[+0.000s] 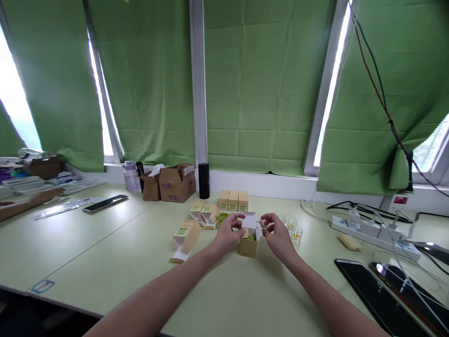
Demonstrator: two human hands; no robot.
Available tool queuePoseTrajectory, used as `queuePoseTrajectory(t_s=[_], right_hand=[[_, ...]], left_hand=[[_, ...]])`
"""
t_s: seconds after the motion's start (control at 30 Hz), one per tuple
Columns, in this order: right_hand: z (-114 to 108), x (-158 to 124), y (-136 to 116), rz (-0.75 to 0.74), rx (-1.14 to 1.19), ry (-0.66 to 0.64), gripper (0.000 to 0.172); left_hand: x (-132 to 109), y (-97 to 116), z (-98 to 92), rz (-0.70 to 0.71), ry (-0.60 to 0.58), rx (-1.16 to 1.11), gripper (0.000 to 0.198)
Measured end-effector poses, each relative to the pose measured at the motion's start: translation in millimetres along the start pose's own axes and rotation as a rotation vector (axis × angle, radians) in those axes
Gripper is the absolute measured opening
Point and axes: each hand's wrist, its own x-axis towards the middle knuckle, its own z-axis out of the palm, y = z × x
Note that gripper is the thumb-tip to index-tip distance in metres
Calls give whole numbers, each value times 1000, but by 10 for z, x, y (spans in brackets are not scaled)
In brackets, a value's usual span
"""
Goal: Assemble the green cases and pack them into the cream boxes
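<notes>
A small open cardboard box [248, 249] stands upright on the table between my hands, its white-lined lid raised and a green item [251, 237] partly visible inside. My left hand [228, 232] has its fingers bent and closed at the box's left upper edge, by the lid. On the other side, the curled fingertips of my right hand [279, 238] pinch at the white right side flap [258, 231]. Behind my left hand sits a green container [222, 219], partly hidden. Clear plastic holders [296, 232] with yellow-gold centres lie behind my right hand.
Three closed small boxes [233, 200] stand in a row at the back. Opened boxes [186, 238] lie to the left. Farther back are brown cartons [177, 182] and a black cylinder [204, 181]. A power strip [375, 237], cables and a tablet [379, 295] occupy the right. Another person's hand [45, 196] is far left.
</notes>
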Motion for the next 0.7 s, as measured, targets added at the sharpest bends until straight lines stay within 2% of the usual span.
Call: queuePoseTrajectory(t_s=[0.7], right_hand=[[60, -46, -12, 33, 30, -29, 28]], left_hand=[[-22, 71, 1, -6, -1, 21, 43]])
